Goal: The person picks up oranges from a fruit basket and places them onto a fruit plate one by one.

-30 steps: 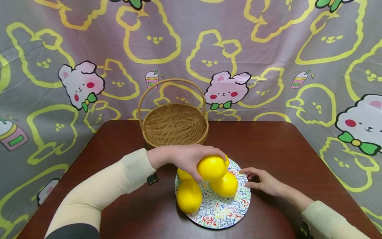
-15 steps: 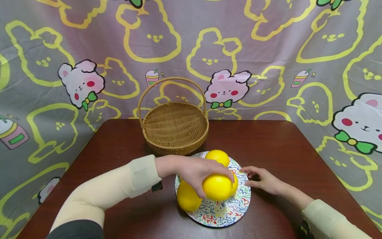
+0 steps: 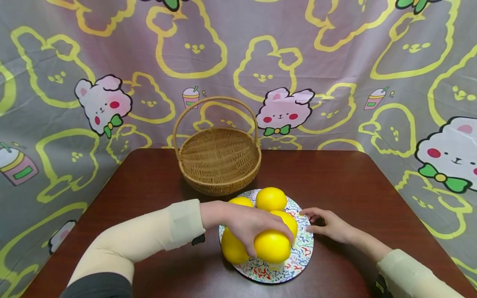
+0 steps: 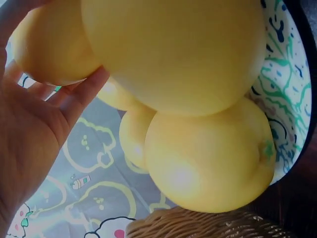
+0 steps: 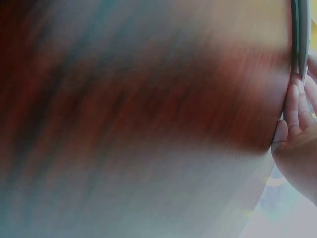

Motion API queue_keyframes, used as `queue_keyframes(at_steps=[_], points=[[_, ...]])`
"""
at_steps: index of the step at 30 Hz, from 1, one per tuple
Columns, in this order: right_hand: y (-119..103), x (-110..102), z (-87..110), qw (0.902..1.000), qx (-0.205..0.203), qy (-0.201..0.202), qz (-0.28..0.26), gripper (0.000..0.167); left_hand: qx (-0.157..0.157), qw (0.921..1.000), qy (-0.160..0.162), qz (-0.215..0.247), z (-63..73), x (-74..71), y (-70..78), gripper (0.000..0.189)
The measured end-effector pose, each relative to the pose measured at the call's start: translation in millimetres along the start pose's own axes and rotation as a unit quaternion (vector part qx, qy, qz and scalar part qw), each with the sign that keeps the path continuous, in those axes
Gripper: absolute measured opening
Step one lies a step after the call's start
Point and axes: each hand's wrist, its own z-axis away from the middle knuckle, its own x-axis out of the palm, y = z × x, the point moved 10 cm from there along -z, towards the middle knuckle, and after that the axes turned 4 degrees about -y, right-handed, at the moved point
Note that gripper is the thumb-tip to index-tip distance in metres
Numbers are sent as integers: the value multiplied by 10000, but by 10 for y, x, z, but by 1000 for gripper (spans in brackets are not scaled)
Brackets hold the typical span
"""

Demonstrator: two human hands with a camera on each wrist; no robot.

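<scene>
In the head view my left hand holds a smooth yellow fruit from above, with thumb and fingers on either side. The fruit is low over the front part of a round patterned plate; whether it touches the plate I cannot tell. Several more yellow fruits lie on the plate, among them one at the back and one at the front left. The left wrist view shows the left hand with the gripped fruit. My right hand pinches at the plate's right rim.
A woven basket with a tall arched handle stands behind the plate, tilted towards me. The dark red table reaches back to a patterned cloth hanging behind and at both sides.
My left hand has carried the yellow fruit forward across the plate, towards me and slightly right, and lower. The fruits at the back have come into view. The right hand stays at the rim.
</scene>
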Motion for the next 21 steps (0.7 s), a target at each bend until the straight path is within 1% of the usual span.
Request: queue_keyframes(at_steps=[4,7,15,21], points=[[1,2,-4,10000,-25,-8,-34,44,-91,9998,-180,-78,-19,66,-4,81],[6,-1,-5,10000,-21,-12,-34,44,-142,9993,-235,-258,-31,97,-6,82],[-5,-5,-6,10000,-65,6,-5,44,-275,9969,-117,-732,-65,159,-58,81],[-21,-1,2,9998,-180,40,75,43,-398,9924,-70,-1164,-84,206,-67,81]])
